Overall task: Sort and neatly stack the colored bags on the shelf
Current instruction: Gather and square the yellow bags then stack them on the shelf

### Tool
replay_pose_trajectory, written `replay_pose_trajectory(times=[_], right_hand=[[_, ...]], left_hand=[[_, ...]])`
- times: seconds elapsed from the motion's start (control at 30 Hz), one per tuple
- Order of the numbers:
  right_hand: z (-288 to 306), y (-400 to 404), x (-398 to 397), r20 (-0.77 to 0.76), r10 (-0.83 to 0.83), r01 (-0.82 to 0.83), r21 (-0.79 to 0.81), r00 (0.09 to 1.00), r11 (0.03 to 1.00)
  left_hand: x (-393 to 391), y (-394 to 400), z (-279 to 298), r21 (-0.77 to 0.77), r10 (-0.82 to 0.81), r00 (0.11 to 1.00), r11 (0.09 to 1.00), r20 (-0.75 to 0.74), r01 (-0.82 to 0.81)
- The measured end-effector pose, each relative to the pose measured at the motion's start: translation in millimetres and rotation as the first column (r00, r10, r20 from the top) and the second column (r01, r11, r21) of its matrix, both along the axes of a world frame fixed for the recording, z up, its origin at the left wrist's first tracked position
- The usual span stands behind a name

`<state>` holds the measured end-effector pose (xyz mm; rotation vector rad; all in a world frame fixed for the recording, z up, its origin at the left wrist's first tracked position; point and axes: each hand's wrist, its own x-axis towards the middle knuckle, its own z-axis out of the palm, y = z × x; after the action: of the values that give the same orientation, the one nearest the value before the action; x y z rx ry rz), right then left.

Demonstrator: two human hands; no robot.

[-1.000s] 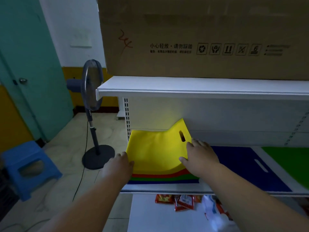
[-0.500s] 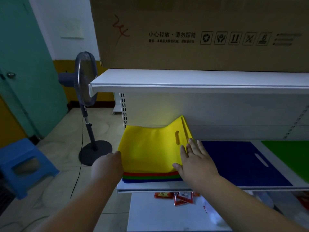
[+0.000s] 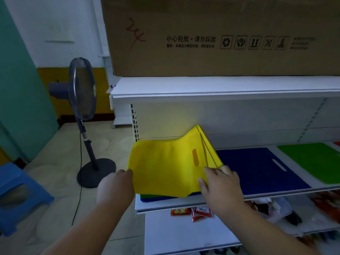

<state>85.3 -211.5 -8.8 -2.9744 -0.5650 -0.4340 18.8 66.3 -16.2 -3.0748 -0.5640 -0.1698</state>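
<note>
A yellow bag lies on top of a stack at the left end of the white shelf. Its far right corner curls up against the back panel. Green and blue bag edges show under its front edge. My left hand holds the yellow bag's front left edge. My right hand grips its right front edge, fingers curled over it. Flat on the shelf to the right lie a dark blue bag and, further right, a green bag.
A large cardboard box sits on the shelf above. A standing fan and a blue stool are on the floor to the left. Red snack packets lie on the lower shelf.
My right hand's fingers went from flat on the yellow bag to curled over its right edge. The bag's front edge now hangs over the stack and hides the red edge.
</note>
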Motion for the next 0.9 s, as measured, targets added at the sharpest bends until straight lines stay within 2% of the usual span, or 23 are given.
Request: replay_pose_trajectory(times=[0.07,0.17,0.27,0.37,0.43,0.5,0.6,0.73,0.9], right_hand=[[0.7,3.7,-6.1,-0.071,-0.088,0.096,0.127,0.994,0.987],[2.0,14.6,-9.4,-0.322,-0.154,0.264,0.331,0.934,0.906],[2.9,23.3,-9.8,-0.395,-0.143,0.334,0.472,0.907,0.816],[3.9,19.8,-12.6,-0.445,-0.085,0.334,0.52,0.892,0.786],[6.8,11.1,-18.2,-0.417,-0.061,0.293,0.52,0.907,0.802],[10.2,-1.4,-25.5,-0.305,-0.053,0.226,0.569,0.951,0.791],[18.6,-23.8,-34.6,-0.134,-0.086,0.153,0.66,0.987,0.735],[26.5,-71.2,-39.5,-0.075,-0.198,0.193,0.699,0.977,0.689],[29.5,-170.4,-37.2,-0.062,-0.288,0.237,0.742,0.956,0.627]], left_hand=[[-2.9,8.0,-5.2,-0.171,0.021,0.997,0.985,0.072,-0.008],[-11.8,16.5,-14.0,-0.394,0.05,0.994,0.919,0.095,-0.009],[-16.2,21.0,-17.5,-0.488,0.027,0.998,0.873,0.057,0.005],[-17.1,21.1,-14.0,-0.526,-0.015,0.998,0.85,0.06,0.044],[-21.4,19.3,-11.5,-0.471,-0.02,0.993,0.879,0.12,0.075],[-26.9,12.9,-9.9,-0.407,-0.012,0.975,0.907,0.224,0.105],[-27.7,-7.9,-5.8,-0.425,0.017,0.925,0.892,0.38,0.158],[-20.9,-58.4,1.7,-0.453,-0.009,0.882,0.855,0.471,0.251],[14.1,-156.7,10.6,-0.417,-0.118,0.83,0.821,0.545,0.39]])
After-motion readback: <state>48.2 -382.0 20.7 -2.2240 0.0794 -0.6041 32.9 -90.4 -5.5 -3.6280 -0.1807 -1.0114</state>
